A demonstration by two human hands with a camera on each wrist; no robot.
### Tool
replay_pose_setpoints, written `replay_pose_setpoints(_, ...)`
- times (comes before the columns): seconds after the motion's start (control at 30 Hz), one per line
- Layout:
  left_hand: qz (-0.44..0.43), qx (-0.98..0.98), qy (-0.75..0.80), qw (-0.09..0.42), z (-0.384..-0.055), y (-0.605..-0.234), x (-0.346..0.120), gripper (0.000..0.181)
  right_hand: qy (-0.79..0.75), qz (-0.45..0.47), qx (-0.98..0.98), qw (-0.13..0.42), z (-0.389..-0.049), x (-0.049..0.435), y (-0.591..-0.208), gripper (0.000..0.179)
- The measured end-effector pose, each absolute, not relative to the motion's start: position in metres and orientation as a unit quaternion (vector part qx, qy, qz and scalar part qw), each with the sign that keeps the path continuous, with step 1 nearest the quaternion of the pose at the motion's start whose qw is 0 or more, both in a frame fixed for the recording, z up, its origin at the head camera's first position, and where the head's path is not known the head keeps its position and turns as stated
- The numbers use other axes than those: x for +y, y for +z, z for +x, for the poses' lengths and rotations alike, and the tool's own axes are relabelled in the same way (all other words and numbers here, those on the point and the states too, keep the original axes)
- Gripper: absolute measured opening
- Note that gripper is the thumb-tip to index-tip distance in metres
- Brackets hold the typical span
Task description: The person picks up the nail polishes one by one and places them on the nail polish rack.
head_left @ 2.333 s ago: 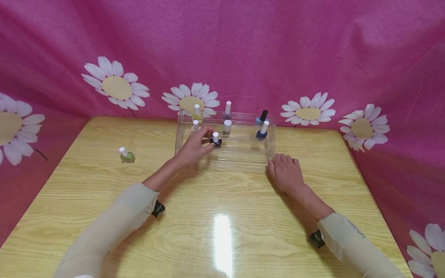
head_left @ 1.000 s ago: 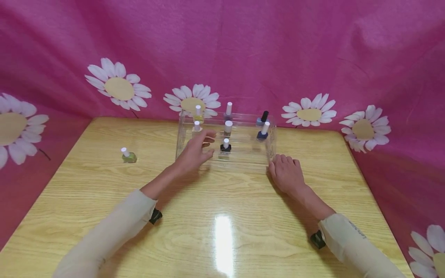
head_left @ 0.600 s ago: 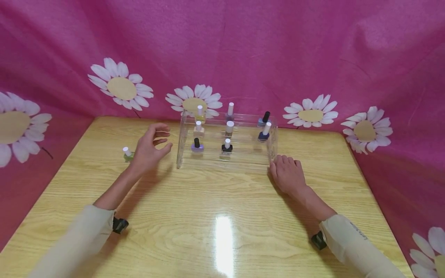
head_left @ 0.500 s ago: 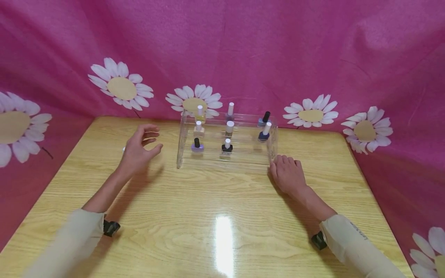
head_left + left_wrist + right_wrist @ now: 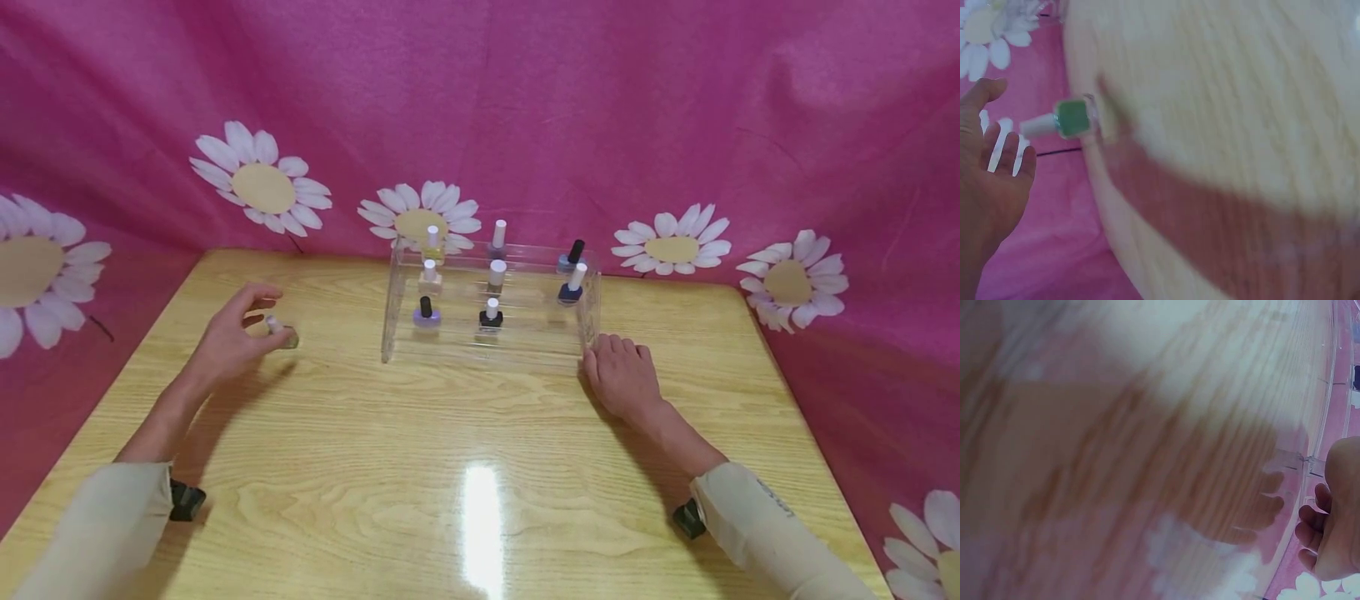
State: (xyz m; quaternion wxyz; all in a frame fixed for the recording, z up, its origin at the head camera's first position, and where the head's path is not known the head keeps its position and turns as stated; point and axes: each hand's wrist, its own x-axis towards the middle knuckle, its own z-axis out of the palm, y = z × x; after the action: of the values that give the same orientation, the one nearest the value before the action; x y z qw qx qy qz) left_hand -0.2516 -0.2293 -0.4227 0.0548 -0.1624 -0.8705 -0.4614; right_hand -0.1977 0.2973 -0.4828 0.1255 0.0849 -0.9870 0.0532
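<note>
Beside a green nail polish bottle (image 5: 288, 338) on the left of the table is my left hand (image 5: 234, 337), thumb and fingers spread. In the head view the thumb overlaps the bottle; in the left wrist view a gap shows between the fingers and its white cap (image 5: 1038, 125). My right hand (image 5: 622, 377), fingers curled, holds the front right corner of a clear tiered rack (image 5: 483, 360). On the rack stand several nail polish bottles, among them a black one (image 5: 491, 318) and a purple one (image 5: 427, 317) on a lower tier.
Higher on the rack stand a dark blue bottle (image 5: 571, 292), a grey one (image 5: 496, 282) and others. A pink flowered cloth (image 5: 540, 108) hangs behind the wooden table (image 5: 360, 483) and along its sides.
My left hand let go of the black bottle on the rack, then moved left to the green bottle. The purple bottle came into sight. My right hand stays at the rack's corner.
</note>
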Motion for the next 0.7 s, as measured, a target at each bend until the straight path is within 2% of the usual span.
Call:
replay_pose_setpoints(0.17, -0.175, -0.87, -0.462, 0.009, -0.263, -0.444, -0.242, 0.049, 0.056, 0.087, -0.987, 0.127, -0.198, 0.298, -0.483, 0.032)
replay_pose_setpoints(0.37, -0.2, -0.865, -0.46, -0.001, -0.267, -0.455, -0.242, 0.044, 0.056, 0.087, -0.986, 0.134, -0.197, 0.299, -0.484, 0.032)
replay_pose_setpoints(0.5, -0.21, -0.865, -0.455, 0.009, -0.269, -0.459, -0.241, 0.041, 0.054, 0.086, -0.985, 0.142, -0.197, 0.299, -0.484, 0.032)
replay_pose_setpoints(0.7, -0.202, -0.889, -0.406, 0.069, -0.27, -0.463, -0.239, 0.037, 0.049, 0.088, -0.985, 0.141, -0.199, 0.3, -0.486, 0.032)
